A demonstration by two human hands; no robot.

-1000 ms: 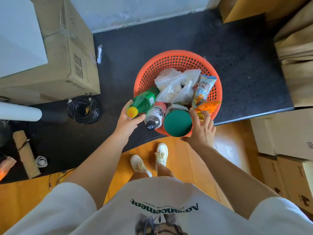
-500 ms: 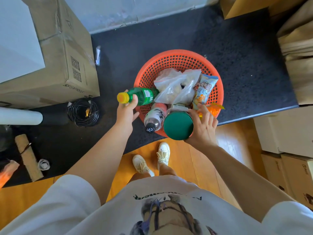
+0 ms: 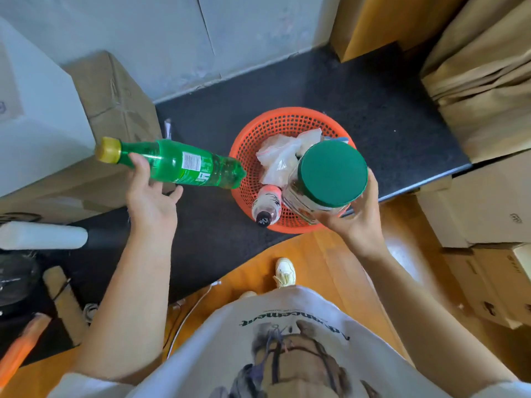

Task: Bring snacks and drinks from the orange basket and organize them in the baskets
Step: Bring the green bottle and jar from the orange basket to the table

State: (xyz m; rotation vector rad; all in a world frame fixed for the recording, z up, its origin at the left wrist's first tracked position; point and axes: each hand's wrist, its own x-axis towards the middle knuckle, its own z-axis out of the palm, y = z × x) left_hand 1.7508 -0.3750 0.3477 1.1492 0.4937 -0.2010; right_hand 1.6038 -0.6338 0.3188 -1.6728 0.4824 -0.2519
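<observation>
An orange mesh basket [image 3: 249, 139] stands on the dark mat. My left hand [image 3: 150, 193] grips a green soda bottle [image 3: 184, 165] with a yellow cap, lifted out and held sideways to the basket's left. My right hand [image 3: 357, 214] holds a clear jar with a green lid [image 3: 332, 173] from below, raised above the basket's right side. Inside the basket lie a pink-labelled bottle with a black cap [image 3: 265, 206] and clear plastic bags [image 3: 280, 158]. Other snacks are hidden behind the jar.
Cardboard boxes [image 3: 115, 104] stand left of the mat, with more boxes [image 3: 494, 202] stacked on the right. A white roll [image 3: 43, 235] lies at the left edge. My feet [image 3: 284, 272] stand on the wooden floor just below the basket.
Both hands rose out of the basket: the left carried the green bottle up and left, the right lifted the green-lidded jar. The camera pulled back and up.
</observation>
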